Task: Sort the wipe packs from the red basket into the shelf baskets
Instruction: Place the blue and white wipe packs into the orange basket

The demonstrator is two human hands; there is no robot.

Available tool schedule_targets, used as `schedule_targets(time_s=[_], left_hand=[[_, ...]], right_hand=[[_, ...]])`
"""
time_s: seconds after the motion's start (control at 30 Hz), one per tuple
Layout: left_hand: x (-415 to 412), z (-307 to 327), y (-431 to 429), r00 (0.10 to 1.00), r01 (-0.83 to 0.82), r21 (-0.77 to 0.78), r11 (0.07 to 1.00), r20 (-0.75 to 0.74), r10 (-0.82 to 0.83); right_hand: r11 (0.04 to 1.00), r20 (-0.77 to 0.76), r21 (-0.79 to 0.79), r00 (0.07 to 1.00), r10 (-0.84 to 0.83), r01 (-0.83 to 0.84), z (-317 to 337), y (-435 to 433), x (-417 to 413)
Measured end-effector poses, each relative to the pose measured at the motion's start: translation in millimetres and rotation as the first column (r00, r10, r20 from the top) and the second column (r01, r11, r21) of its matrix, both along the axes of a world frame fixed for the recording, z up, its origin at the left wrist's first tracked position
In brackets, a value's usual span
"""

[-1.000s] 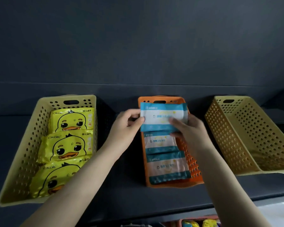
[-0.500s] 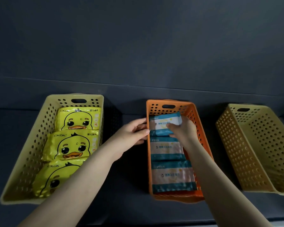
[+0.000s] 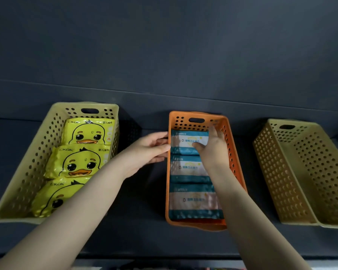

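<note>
Three blue-and-white wipe packs lie in a row inside the orange shelf basket [image 3: 195,226]. My right hand [image 3: 213,151] reaches into it and grips the far pack [image 3: 185,140], thumb on top and fingers along its right edge. That pack lies flat against the basket's back wall. Below it are the middle pack [image 3: 187,167] and the near pack [image 3: 193,199]. My left hand [image 3: 147,150] rests with relaxed fingers against the outside of the basket's left wall and holds nothing. The red basket is out of view.
A yellow basket [image 3: 27,172] on the left holds three yellow duck-print packs [image 3: 86,133]. Another yellow basket [image 3: 300,172] on the right has nothing in it. All three baskets stand on a dark shelf [image 3: 141,236] against a dark back wall.
The blue pack, held up in both hands over the orange basket, has been lowered into its far end. My left hand let go and moved to the basket's left wall.
</note>
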State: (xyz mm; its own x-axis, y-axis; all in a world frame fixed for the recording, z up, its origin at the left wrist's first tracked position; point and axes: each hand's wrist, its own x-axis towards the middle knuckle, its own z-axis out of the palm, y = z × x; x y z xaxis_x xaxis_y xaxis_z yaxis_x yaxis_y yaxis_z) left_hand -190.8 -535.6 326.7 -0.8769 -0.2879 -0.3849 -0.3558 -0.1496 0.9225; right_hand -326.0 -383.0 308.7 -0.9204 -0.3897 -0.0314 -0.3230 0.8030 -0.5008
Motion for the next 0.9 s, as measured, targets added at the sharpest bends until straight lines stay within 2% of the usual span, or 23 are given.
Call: schedule_targets(time_s=[0.07,0.1,0.23,0.4,0.47,0.53,0.6,0.7,0.8,0.9], left_hand=[[-2,-1,-1,1.0,0.0,-0.014,1.0,0.01,0.0],[-2,-1,0,1.0,0.005,-0.024,1.0,0.014,-0.005],[-3,-1,-1,0.999,0.017,-0.051,0.999,0.032,-0.015],[1,2,4,0.999,0.03,-0.114,0.993,0.045,-0.025],[8,8,7,0.999,0.019,-0.246,0.969,0.038,-0.01],[16,17,10,0.999,-0.032,-0.447,0.894,0.001,0.037],[32,31,13,0.997,-0.076,-0.579,0.812,-0.07,0.044],[72,46,22,0.987,-0.094,-0.652,0.752,-0.161,-0.016],[126,43,35,0.963,-0.113,-0.652,0.75,-0.258,-0.08],[185,24,51,0.951,-0.043,-0.6,0.799,-0.269,-0.151]], right_hand=[[0.998,-0.103,0.058,0.994,0.027,-0.021,-2,0,2],[0.997,-0.105,0.073,0.994,0.038,-0.03,-3,-1,1],[0.999,0.059,0.011,0.997,0.042,-0.043,-7,-4,-5],[0.996,0.094,0.014,0.991,0.091,-0.093,4,-2,-8],[0.994,0.104,0.006,0.988,0.11,-0.111,16,4,-3],[0.992,0.076,-0.032,0.989,0.125,-0.123,32,13,9],[0.989,-0.017,-0.051,0.991,0.136,-0.137,48,25,30],[0.986,-0.183,-0.113,0.978,0.103,-0.125,66,48,81],[0.968,-0.234,-0.232,0.972,0.037,-0.092,65,75,154],[0.951,-0.237,-0.306,0.971,-0.042,-0.034,44,101,233]])
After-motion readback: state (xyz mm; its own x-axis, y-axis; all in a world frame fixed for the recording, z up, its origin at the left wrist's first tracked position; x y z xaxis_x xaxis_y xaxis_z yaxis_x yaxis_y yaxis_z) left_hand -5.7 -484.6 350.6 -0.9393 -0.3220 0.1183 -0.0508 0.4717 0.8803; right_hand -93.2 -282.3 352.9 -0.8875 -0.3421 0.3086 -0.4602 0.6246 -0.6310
